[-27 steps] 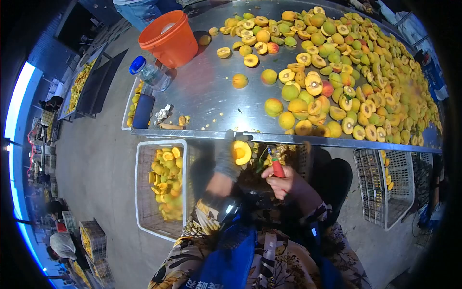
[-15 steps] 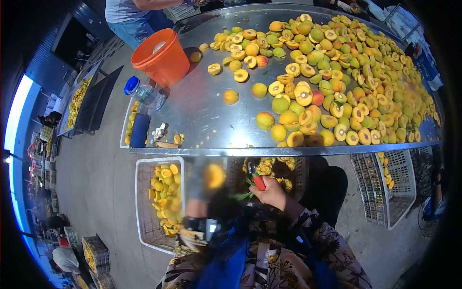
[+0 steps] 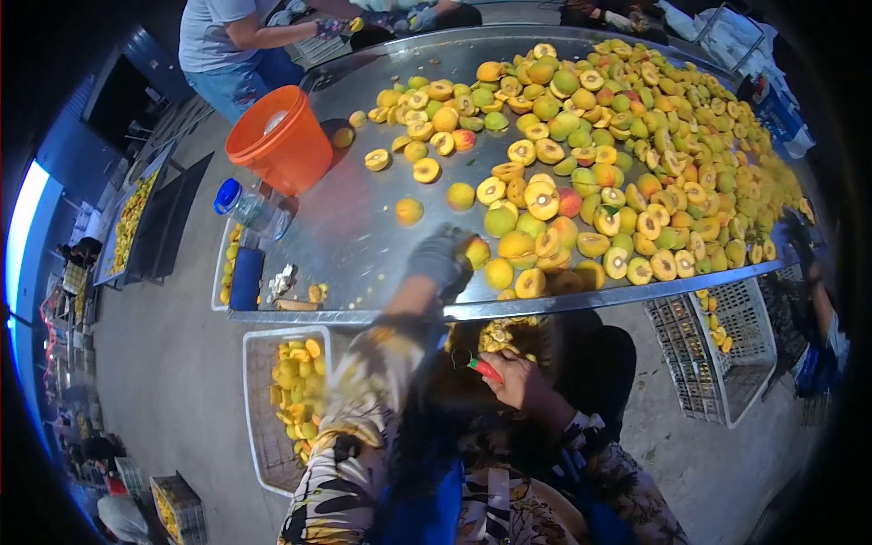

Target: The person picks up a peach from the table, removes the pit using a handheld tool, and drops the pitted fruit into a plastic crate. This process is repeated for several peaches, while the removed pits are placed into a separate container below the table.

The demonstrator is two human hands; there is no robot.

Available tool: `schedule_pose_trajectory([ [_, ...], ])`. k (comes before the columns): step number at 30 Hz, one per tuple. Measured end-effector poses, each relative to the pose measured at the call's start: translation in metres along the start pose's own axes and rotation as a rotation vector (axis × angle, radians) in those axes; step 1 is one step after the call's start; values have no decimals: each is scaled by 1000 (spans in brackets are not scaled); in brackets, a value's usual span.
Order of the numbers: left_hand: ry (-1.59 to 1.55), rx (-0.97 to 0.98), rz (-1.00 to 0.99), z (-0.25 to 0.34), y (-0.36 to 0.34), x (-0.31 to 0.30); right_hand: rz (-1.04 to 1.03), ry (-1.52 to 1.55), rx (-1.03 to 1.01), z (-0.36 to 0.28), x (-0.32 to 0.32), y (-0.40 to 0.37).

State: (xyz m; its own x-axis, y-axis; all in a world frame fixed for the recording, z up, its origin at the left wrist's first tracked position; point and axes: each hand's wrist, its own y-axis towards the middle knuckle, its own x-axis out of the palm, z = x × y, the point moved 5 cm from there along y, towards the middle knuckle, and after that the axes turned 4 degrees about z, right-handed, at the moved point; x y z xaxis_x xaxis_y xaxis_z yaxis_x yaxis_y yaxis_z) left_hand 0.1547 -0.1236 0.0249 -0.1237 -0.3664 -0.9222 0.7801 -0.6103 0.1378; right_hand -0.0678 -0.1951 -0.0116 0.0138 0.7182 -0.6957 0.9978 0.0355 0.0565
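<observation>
A round yellow-green peach (image 3: pixel 477 253) is over the near side of the shiny metal table (image 3: pixel 354 241), against the grey-gloved left hand (image 3: pixel 440 256); whether the fingers grasp it, I cannot tell. Below the table's edge, the bare right hand (image 3: pixel 521 381) clenches a red-handled metal-loop tool (image 3: pixel 488 371). Beyond lie heaped whole and halved peaches (image 3: pixel 649 186); an orange plastic bucket (image 3: pixel 282 150) stands leftward.

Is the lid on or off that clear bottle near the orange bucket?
On: the blue lid covers the top of the bottle.
</observation>
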Motion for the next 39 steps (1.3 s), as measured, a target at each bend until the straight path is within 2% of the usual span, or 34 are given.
schedule_pose_trajectory([
  [2,99,-12,-328,14,23,47,49,16,-18,8,-11,-12],
  [4,187,15,-358,20,30,56,67,-6,2,15,-16,-22],
  [6,239,32,-437,11,38,66,68,38,119,18,-23,-25],
  [7,105,9,-305,29,25,25,64,60,171,19,-27,-24],
  [10,-1274,-590,-204,6,-21,8,412,311,76,11,-40,-13],
  [11,-1554,-601,-190,11,-35,1,430,324,77,9,-39,-7],
  [13,-2123,-588,-127,20,-61,-17,253,265,188,-5,-36,7],
  [15,-2076,-566,-13,10,-92,-15,84,224,235,-23,-34,20],
  [18,-2034,-708,120,8,-121,-10,115,286,84,-45,-22,29],
  [20,-2049,-862,185,23,-132,-19,137,290,90,-49,-14,29],
  [21,-2186,-873,145,19,-135,-12,152,282,102,-49,-14,29],
  [24,-2109,-799,-27,15,-142,-8,215,345,172,-45,-27,34],
  [25,-2052,-792,-197,19,-145,-10,228,391,156,-44,-29,36],
  [26,-1998,-831,-258,21,-148,-9,242,436,141,-43,-31,36],
  [28,-1883,-900,-381,25,-151,-4,108,518,172,-40,-21,40],
  [29,-1869,-841,-349,26,-151,0,40,559,186,-39,-15,41],
  [32,-2001,-727,-171,35,-146,0,152,616,222,-31,-2,43],
  [33,-2024,-698,-86,39,-147,0,289,547,125,-31,-2,46],
  [36,-1872,-621,185,35,-154,8,264,736,329,-23,17,47],
  [37,-1983,-629,212,37,-154,7,261,779,376,-22,21,47],
  [39,-2007,-682,197,31,-160,12,273,810,400,-20,26,51],
])
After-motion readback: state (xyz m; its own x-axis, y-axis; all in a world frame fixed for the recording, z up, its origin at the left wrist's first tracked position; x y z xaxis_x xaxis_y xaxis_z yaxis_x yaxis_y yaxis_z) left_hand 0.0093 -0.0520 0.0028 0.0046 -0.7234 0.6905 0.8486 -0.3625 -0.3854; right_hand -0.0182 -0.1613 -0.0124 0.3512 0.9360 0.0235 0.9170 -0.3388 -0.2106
